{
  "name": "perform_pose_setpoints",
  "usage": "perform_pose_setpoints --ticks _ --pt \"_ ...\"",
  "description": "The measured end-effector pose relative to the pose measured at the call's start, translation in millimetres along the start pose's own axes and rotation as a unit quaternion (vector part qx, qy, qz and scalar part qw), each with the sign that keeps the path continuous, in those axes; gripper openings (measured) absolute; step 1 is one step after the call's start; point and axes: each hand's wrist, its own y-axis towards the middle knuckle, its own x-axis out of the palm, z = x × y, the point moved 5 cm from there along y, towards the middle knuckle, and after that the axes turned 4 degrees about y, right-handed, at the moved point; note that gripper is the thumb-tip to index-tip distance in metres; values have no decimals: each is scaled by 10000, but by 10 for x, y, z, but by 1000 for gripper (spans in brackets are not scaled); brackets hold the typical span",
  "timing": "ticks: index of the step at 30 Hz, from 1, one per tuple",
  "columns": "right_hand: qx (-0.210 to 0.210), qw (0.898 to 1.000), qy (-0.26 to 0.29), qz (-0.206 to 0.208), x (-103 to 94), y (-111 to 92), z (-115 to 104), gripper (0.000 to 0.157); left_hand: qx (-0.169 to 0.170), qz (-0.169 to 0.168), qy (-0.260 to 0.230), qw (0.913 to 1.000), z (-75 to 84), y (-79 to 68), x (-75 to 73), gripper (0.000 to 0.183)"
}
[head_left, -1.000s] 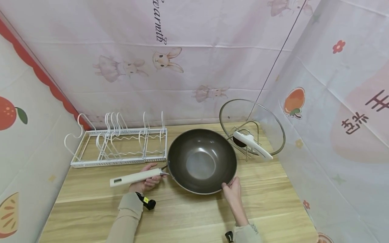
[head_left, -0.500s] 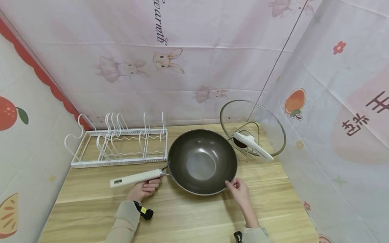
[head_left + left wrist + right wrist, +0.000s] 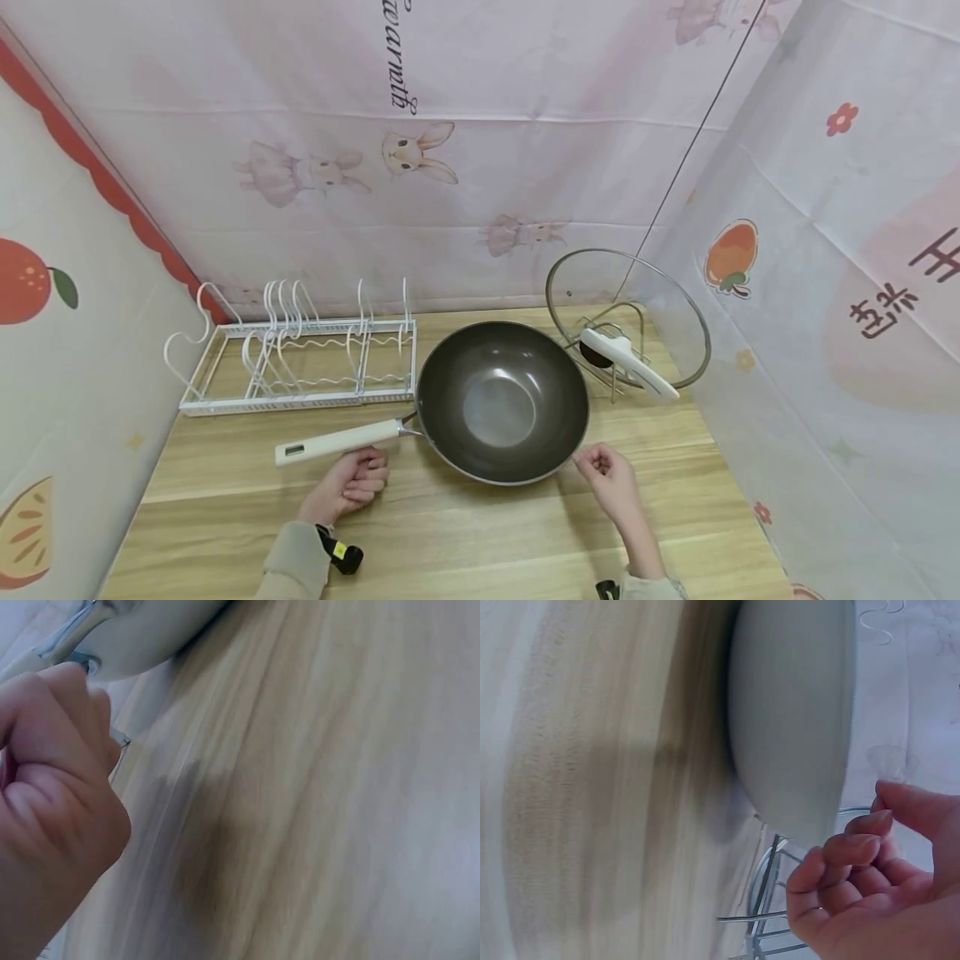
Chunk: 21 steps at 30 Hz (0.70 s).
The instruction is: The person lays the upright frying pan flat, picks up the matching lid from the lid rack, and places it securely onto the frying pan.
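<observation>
A dark-lined wok (image 3: pixel 501 408) with a pale outside sits on the wooden table, its cream handle (image 3: pixel 341 440) pointing left. Just below that handle is my left hand (image 3: pixel 347 483), fingers loosely curled and holding nothing; the left wrist view shows its back near the handle's metal joint. At the wok's lower right rim, my right hand (image 3: pixel 611 482) hangs with thumb and fingers loosely bent. In the right wrist view, nothing lies between those fingers, and the wok's pale outer wall (image 3: pixel 791 712) is beside them.
A white wire rack (image 3: pixel 300 362) with upright loops stands at the back left. At the back right, a glass lid (image 3: pixel 660 308) with a white handle (image 3: pixel 626 360) leans on a metal wire stand (image 3: pixel 613 379). Printed cloth walls (image 3: pixel 480 167) enclose the table (image 3: pixel 465 542).
Both hands have let go of the wok. The left has drawn down and left from the handle, the right outward from the rim. The wok has stayed put.
</observation>
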Motion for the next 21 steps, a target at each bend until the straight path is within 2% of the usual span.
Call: perform_pose_setpoints --ticks 2,4,7,11,13,17,21 --pt "-63 10000 -8 52 -18 -15 -77 19 -79 287 568 9979 -31 -18 9 32" --pt "-60 9998 154 142 -36 -54 -238 21 -212 531 1091 9924 -64 -36 44 34" --pt "-244 9990 326 160 -50 -111 -512 24 -408 598 1689 9830 -114 -48 138 37" --pt "-371 9982 397 234 -60 -118 -635 29 -661 732 2436 9648 -165 -37 316 35" --pt "-418 9981 371 272 -68 -119 -685 32 -734 907 2779 9535 -177 -22 411 34" --pt "-442 9982 229 334 -92 -120 -764 36 -668 1226 3523 9254 -163 32 601 36" --pt "-428 9983 51 387 -120 -123 -849 36 -507 1641 4306 8861 -116 91 761 39"
